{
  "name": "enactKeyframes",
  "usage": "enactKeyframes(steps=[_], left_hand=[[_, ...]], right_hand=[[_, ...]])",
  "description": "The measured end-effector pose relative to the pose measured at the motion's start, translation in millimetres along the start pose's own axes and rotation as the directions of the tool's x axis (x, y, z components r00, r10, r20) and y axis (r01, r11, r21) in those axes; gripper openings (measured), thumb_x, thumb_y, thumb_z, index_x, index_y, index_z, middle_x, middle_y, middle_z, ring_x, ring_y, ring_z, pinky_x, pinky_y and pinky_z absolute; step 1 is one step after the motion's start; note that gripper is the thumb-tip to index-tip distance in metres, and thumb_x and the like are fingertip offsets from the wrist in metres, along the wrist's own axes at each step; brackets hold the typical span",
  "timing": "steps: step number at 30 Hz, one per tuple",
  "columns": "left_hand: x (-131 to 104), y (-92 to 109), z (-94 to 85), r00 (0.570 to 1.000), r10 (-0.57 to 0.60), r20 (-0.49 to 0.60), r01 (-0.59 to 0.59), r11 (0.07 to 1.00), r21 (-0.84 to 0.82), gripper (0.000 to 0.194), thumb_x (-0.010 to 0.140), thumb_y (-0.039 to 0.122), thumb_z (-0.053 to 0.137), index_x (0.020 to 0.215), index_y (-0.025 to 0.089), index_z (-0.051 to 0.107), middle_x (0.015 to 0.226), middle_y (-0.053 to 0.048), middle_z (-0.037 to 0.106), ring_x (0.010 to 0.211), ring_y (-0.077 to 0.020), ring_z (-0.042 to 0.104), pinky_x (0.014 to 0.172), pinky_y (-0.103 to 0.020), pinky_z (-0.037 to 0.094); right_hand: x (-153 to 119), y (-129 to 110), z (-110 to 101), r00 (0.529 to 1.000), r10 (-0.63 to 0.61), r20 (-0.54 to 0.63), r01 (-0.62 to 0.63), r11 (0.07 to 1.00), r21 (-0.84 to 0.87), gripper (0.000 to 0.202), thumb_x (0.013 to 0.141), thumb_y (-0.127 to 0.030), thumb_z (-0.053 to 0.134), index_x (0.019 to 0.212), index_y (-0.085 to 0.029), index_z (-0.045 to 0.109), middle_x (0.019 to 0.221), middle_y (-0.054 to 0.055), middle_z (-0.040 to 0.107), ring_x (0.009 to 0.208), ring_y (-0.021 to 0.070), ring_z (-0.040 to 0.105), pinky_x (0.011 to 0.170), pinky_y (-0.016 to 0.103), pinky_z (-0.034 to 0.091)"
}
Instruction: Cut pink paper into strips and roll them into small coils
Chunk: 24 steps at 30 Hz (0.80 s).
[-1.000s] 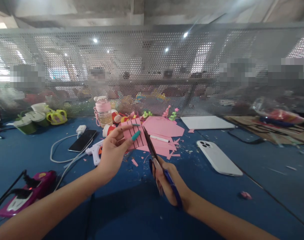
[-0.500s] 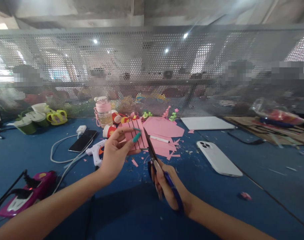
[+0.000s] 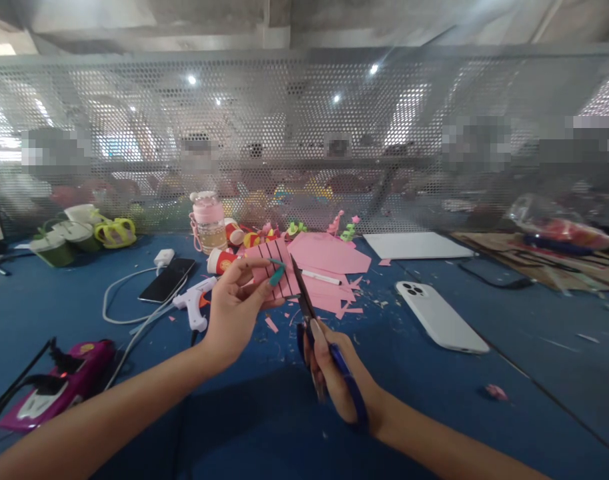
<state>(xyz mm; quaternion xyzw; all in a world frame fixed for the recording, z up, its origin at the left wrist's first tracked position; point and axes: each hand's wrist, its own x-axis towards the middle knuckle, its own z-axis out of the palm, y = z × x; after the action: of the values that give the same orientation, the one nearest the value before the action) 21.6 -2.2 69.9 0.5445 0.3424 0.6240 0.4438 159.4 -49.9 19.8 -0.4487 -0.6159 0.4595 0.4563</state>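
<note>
A piece of pink paper [image 3: 264, 250] with several dark lines across it is pinched in my left hand [image 3: 239, 313], thumb in front. My right hand [image 3: 341, 367] is wrapped round the dark blue handles of a pair of scissors [image 3: 305, 297]. The blades point up and away, along the right edge of the held paper; whether they touch it I cannot tell. Behind them lie larger pink sheets [image 3: 329, 252], with a white pen [image 3: 321, 277] on top and cut pink scraps [image 3: 353, 310] around.
A glue gun [image 3: 197, 303], black phone [image 3: 167, 280], pink-lidded bottle [image 3: 207, 223] and magenta power strip [image 3: 67, 383] stand or lie on the left. On the right are a white phone [image 3: 441, 319] and a white sheet [image 3: 417, 245]. A perforated metal screen [image 3: 294, 120] closes the back.
The held pink paper and my left fingers have shifted very slightly. My right hand keeps the scissors in nearly the same place; the whole view has moved a little.
</note>
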Motion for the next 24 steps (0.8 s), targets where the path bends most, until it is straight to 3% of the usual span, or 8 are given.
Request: enactKeyframes(steps=[9,24], left_hand=[[-2.0,-2.1,0.0,1.000,0.022,0.000,-0.022,1.000,-0.020,0.019,0.068,0.018,0.067,0.085,0.019,0.058,0.092,-0.001,0.069,0.077,-0.0137,0.068,0.057,-0.017,0.060],[-1.7,1.2,1.0,1.000,0.015,0.003,-0.015,1.000,-0.008,0.018,0.068,0.016,0.066,0.084,0.019,0.057,0.089,0.000,0.067,0.069,-0.0101,0.066,0.057,-0.017,0.060]], right_hand=[[-0.1,3.2,1.7,1.000,0.002,0.017,-0.003,0.999,0.037,0.054,0.076,-0.073,0.031,0.075,-0.020,0.040,0.045,-0.009,0.035,0.032,0.0059,0.034,0.031,0.018,0.034],[1.4,0.2,3.3,0.984,0.167,-0.058,-0.158,0.978,0.133,0.052,0.071,-0.074,0.040,0.068,-0.022,0.039,0.043,-0.011,0.027,0.031,0.0051,0.027,0.028,0.016,0.026]])
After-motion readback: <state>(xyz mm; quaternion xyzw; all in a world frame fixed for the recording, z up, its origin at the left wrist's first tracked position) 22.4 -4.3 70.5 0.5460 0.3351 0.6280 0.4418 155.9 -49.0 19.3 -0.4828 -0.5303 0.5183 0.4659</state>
